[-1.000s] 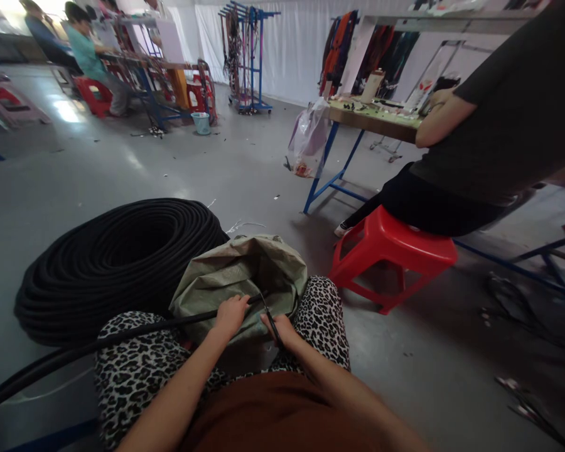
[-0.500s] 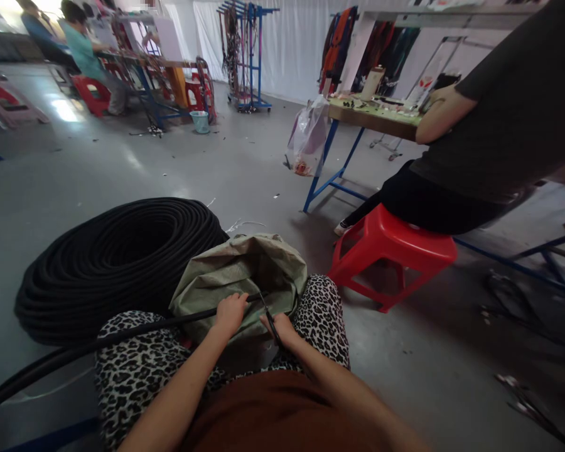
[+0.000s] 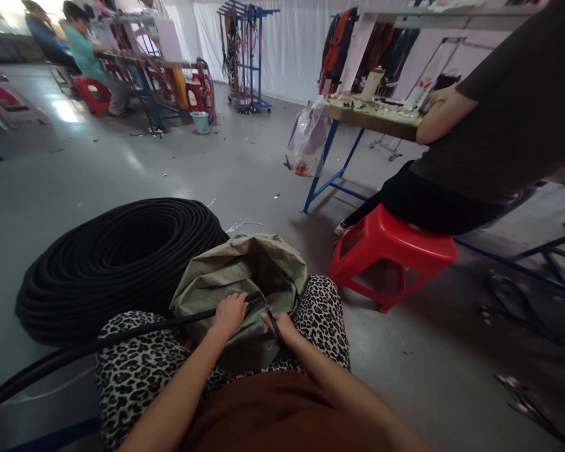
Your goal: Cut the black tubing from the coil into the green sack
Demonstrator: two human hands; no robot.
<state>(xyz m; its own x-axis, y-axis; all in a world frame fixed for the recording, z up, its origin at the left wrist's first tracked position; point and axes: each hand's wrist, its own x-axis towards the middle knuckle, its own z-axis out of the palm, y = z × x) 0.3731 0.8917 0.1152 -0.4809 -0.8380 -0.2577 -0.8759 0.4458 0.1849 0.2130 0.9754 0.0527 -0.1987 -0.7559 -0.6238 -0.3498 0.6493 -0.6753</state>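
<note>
My left hand is closed around a thick black cord, close to its cut end, over the mouth of an olive-green woven sack. From there the cord runs left across my thigh and out of view. My right hand grips black-handled scissors, whose metal blades meet the cord's end just right of my left hand. The sack stands between my knees with its top spread wide; its inside is in shadow. Fingers of my right hand are partly hidden by the handles.
A large coil of black cord lies on the floor at left. A co-worker in dark clothes sits on a red stool at right, by a workbench with a hanging plastic bag. Other people sit at far left.
The short bit of cord that stuck out past the blades is gone from view. The scissors have shifted slightly and their handles look closer together. My left hand has hardly moved.
</note>
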